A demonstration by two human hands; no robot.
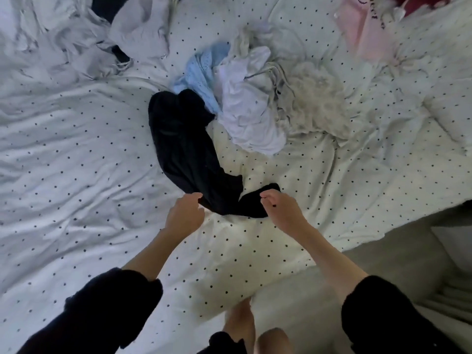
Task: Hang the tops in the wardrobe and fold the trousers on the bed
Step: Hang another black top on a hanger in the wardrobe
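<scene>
Two hands are clamped on one black garment on the bed.
Its near edge is pinched by the left hand (185,210) and the right hand (279,206), fingers curled; the black garment (184,149) lies stretched across the dotted bed (76,154) toward a crumpled pile of pale clothes (247,111).

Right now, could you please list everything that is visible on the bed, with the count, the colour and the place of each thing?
black garment: 1, black, middle of bed, near end pinched by both hands
blue knit top: 1, light blue, beyond the black garment
white clothes heap: 1 heap, white, centre right
pale grey clothes heap: 1 heap, far left
pink garment: 1, far right
duvet: 1, white with dark dots
left hand: 1, grips garment edge
right hand: 1, pinches garment edge
</scene>
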